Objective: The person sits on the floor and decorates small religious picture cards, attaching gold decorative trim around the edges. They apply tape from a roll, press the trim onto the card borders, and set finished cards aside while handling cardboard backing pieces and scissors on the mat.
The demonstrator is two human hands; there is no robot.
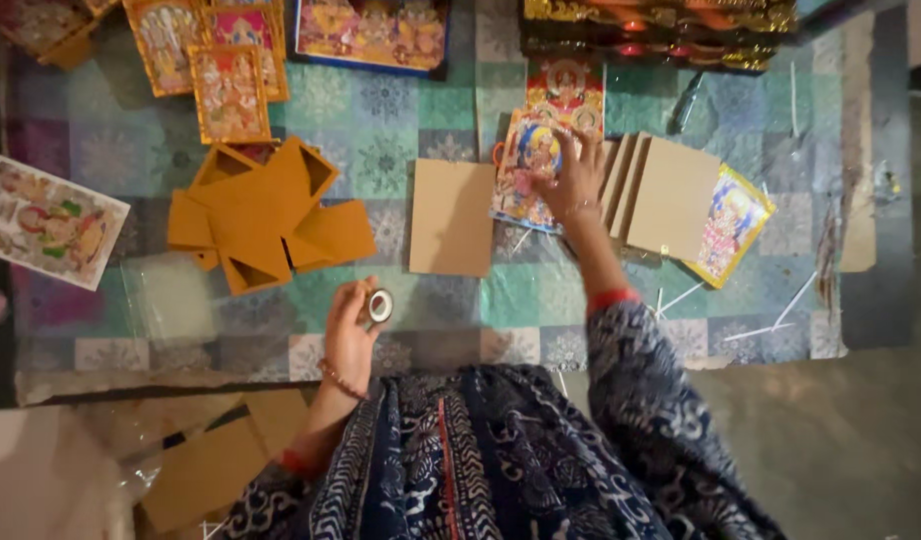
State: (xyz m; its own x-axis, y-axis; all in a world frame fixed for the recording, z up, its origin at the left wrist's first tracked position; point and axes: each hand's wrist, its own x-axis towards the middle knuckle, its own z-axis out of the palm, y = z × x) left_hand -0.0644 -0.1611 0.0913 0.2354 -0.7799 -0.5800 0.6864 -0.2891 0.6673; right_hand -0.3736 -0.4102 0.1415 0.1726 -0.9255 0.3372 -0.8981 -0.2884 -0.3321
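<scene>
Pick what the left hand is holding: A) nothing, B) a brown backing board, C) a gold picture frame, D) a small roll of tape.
D: the left hand grips a small roll of tape, while the right hand rests on a colourful print further out on the patterned mat.

You have one roll of tape [381, 305] in view. Three gold-framed pictures [229, 92] lie at the top left, and one large unframed print [46, 222] sits at the far left. You can count four plain brown boards: one alone [453, 217] and three fanned together [671, 197]. The orange cardboard stands [266, 212] overlap too much to count.
</scene>
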